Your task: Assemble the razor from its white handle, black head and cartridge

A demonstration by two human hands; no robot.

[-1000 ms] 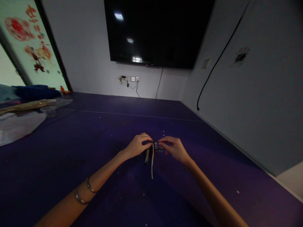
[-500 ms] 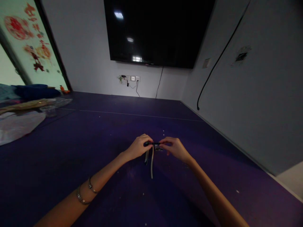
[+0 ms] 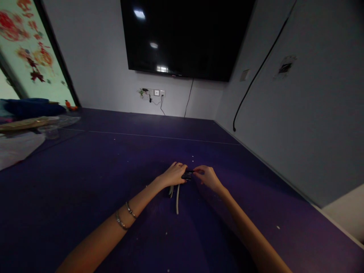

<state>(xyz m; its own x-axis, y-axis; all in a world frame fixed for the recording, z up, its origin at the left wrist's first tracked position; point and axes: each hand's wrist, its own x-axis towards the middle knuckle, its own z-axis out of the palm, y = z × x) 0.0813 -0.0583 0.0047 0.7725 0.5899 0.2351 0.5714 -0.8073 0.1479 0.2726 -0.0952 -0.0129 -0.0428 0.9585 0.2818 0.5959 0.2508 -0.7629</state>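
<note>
Small dark clip [image 3: 187,175] held low over the purple floor [image 3: 85,182], centre frame. Left hand [image 3: 175,175] fingers closed on it; right hand [image 3: 207,177] pinches its other end. Pale straps [image 3: 177,197] trail down onto the floor. Bracelets [image 3: 125,216] on left wrist.

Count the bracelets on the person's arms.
2. Both are on the left forearm, side by side near the wrist: one bracelet closer to the left hand, the other bracelet just behind it. The right wrist is bare.

small dark object [image 3: 187,175] half-hidden by hands, unidentifiable
</note>
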